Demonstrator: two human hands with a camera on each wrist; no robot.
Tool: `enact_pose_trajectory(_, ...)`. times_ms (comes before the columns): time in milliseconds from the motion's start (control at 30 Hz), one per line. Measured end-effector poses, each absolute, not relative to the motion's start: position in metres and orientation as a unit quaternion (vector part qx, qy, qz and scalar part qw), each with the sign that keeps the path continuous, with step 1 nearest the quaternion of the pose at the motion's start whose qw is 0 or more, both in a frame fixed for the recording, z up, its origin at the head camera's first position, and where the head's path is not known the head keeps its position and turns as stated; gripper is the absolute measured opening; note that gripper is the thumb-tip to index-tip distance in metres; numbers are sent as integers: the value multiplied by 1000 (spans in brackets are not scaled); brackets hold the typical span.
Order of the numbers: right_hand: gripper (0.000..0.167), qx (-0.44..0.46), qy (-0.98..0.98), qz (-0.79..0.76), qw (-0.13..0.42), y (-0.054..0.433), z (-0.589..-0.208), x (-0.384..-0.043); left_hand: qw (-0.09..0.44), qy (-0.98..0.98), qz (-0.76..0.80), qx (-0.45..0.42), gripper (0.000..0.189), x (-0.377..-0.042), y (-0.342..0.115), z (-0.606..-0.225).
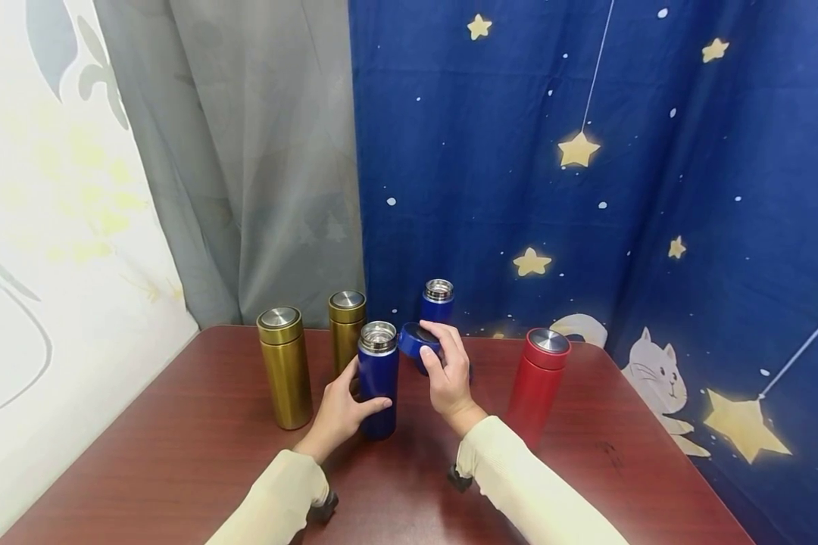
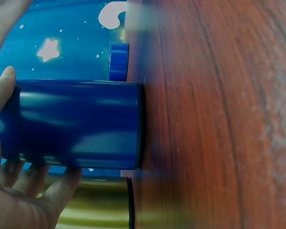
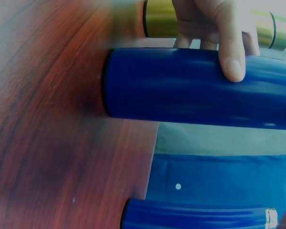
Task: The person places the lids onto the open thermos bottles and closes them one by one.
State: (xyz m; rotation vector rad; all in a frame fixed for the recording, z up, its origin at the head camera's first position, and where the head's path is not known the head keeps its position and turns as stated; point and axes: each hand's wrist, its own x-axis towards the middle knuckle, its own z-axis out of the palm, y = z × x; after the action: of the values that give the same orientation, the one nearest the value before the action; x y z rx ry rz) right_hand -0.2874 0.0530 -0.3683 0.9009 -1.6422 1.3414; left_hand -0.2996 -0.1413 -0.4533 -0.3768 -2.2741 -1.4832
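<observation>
An uncapped blue vacuum flask (image 1: 378,393) stands upright on the table, its steel mouth bare. My left hand (image 1: 337,416) grips it from the left side, thumb across the front and the other fingers behind, as the left wrist view shows too. With thumb and fingers my right hand (image 1: 451,378) holds a blue flask lid (image 1: 414,341), tilted, just right of the flask's mouth. Behind this hand a second uncapped blue flask (image 1: 438,309) stands, its lower part mostly hidden. Another blue lid (image 2: 119,62) rests on the table beyond the gripped flask in the left wrist view.
Two capped gold flasks stand to the left, one nearer (image 1: 286,378) and one close behind my left hand (image 1: 346,333). A capped red flask (image 1: 537,386) is right of my right forearm. The reddish wooden table (image 1: 177,454) ends at a blue star-patterned curtain (image 1: 484,189).
</observation>
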Motion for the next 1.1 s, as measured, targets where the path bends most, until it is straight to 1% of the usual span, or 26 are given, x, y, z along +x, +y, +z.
enact_pose_trajectory(267,38,356,-628,572,388,47,-368,-290,198,-815,-528,-130,94,-299,-142,-454)
enact_pose_trajectory(567,39,359,-625,577,384,42,-365,-291,199,-816,-527,-131,94,-298,-143,-454)
enact_pose_trajectory(1100,38,344,-660,531,406,31,-355,-290,187,-812,-536,-134,94,-298,-142,-452)
